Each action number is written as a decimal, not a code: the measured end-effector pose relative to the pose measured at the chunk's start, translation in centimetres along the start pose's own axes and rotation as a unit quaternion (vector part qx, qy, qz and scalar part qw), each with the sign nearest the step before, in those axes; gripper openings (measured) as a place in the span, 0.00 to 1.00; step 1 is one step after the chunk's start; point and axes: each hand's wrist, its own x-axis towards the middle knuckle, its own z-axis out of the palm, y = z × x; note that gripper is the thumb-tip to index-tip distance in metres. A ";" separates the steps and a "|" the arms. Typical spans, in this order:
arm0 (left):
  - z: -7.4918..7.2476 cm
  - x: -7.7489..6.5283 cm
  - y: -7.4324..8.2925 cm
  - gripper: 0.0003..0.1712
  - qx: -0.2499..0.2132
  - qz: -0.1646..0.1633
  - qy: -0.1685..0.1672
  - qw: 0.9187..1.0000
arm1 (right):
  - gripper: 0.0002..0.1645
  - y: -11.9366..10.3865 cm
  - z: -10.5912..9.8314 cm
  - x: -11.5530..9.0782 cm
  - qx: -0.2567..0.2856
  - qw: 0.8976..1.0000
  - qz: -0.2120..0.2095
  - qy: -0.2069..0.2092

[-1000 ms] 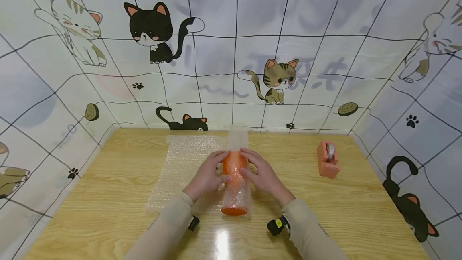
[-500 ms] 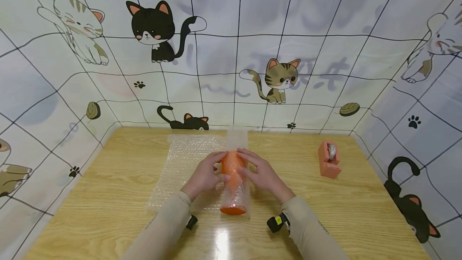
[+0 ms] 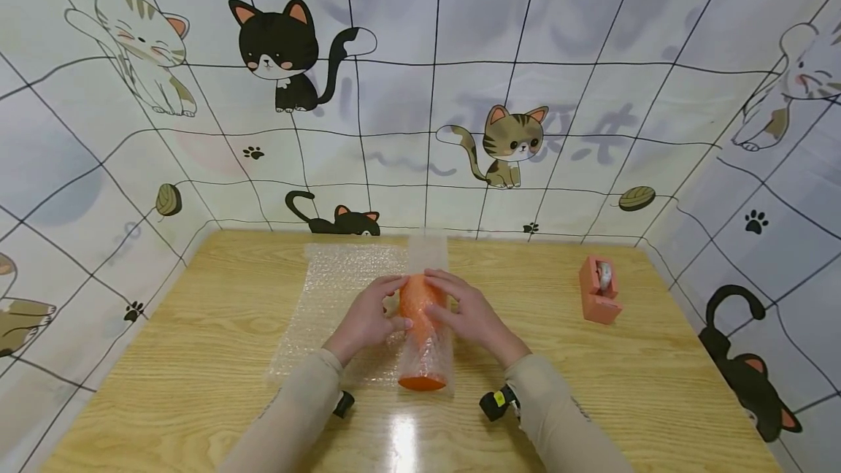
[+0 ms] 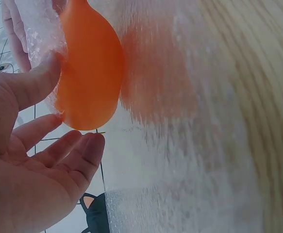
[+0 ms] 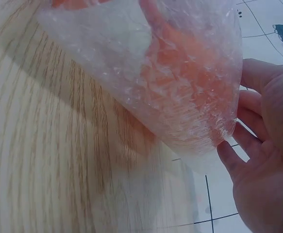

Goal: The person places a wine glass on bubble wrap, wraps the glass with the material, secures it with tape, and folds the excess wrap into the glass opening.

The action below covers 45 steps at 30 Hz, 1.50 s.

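Observation:
An orange object with a narrow waist lies lengthwise on the table, partly rolled in clear bubble wrap; its kind cannot be told. Its smooth rounded bulb shows bare in the left wrist view. My left hand holds the roll from the left, thumb on the film and fingers round the far end. From the right, my right hand curves round the wrapped side, fingertips on the film in the right wrist view. The flat remainder of the sheet spreads to the left, under the roll's edge.
A pink tape dispenser with a roll of tape stands at the right rear of the wooden table. A cat-printed cloth walls in the table's back and sides.
Both hands and the orange object with its wrap have shifted slightly to the left, rolling onto the flat sheet. The tape dispenser stays put.

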 end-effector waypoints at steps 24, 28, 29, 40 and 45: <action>-0.8 -0.3 -0.7 0.44 -0.117 -0.005 -0.058 0.991 | 0.23 -0.4 0.1 -0.5 0.026 0.998 0.024 0.050; -0.7 -0.3 -0.7 0.44 -0.126 -0.003 -0.060 0.990 | 0.23 -0.3 0.0 -0.7 0.027 0.998 0.023 0.053; -0.6 -0.3 -0.7 0.44 -0.127 -0.002 -0.059 0.990 | 0.23 -0.2 0.0 -0.7 0.027 0.998 0.024 0.054; 0.1 -0.2 -0.7 0.39 -0.146 0.033 -0.077 0.986 | 0.23 0.2 -0.3 -0.9 0.057 0.997 0.016 0.056; 0.2 -0.2 -0.6 0.36 -0.151 0.023 -0.085 0.985 | 0.24 0.4 -0.5 -1.1 0.067 0.996 0.031 0.047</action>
